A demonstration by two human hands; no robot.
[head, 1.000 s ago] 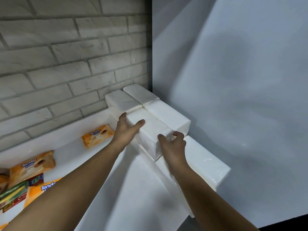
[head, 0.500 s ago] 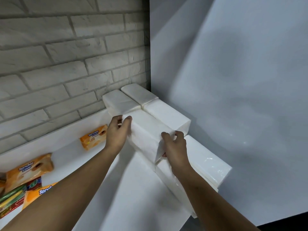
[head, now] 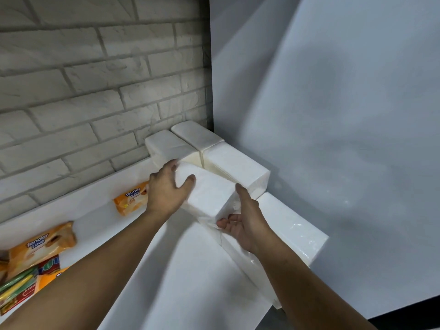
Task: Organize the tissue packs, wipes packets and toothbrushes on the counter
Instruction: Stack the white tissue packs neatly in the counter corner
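Two hands clamp one white tissue pack (head: 207, 194). Left hand (head: 166, 191) grips far-left end, thumb across top, fingers curled over far edge. Right hand (head: 245, 222) cups near end from below, palm up, fingers loosely curled, thumb against near-right corner. Half second ago right hand was knuckles-up over that end; pack since drawn left, away from wall-side pack (head: 235, 165). Pack lies between hands, just near of far-left pack (head: 166, 146). Wipes packet (head: 132, 198) on counter (head: 190, 282), just left of left hand.
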